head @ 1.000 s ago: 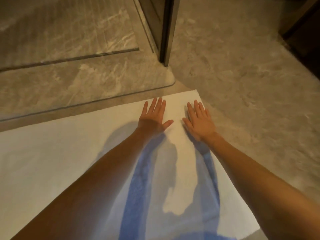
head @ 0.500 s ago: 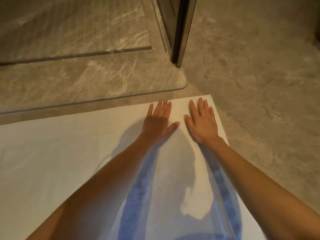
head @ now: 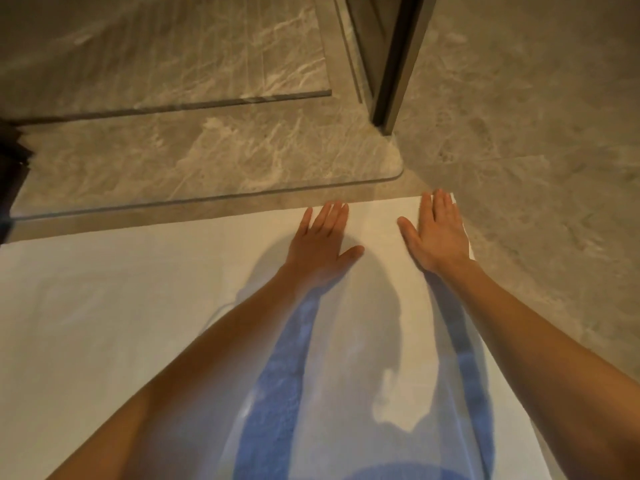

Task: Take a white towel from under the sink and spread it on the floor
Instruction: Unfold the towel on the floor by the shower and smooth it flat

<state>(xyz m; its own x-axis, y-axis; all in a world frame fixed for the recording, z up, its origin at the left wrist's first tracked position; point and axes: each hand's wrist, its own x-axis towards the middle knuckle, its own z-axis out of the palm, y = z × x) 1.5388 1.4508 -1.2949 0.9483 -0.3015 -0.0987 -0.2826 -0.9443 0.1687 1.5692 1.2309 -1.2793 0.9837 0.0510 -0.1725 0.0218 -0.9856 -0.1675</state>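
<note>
At the far left edge, a dark object (head: 10, 157) is seen only in part, and what it is cannot be told. Below it and to the right, a white towel (head: 104, 323) is laid flat on the grey stone floor (head: 540, 188). It is spread from the left border of the view to a far corner at the right, and its far edge runs straight. Beyond that edge, a veined marble surface (head: 242, 157) is bounded by a thin line that turns in a rounded corner.

Near the middle, the left hand (head: 320, 247) is pressed palm down on the towel, just short of the far edge. Its fingers are held straight and close together, while the thumb is spread out to the right. The bare left forearm (head: 207, 358) is stretched over the cloth from the lower left. Bluish shadows (head: 277, 393) are cast on the towel beneath and between the arms.

Just beside the left hand, a bare strip of towel is left, and then the right hand (head: 438, 233) is laid flat on the towel's far right corner. Its fingers are straight and together, their tips are set at the far edge, and the thumb is spread to the left. Nothing is gripped by either hand. The right forearm (head: 554, 348) is extended from the lower right.

Above the right hand, a dark upright frame (head: 391, 64) is planted on the floor at the rounded corner.
</note>
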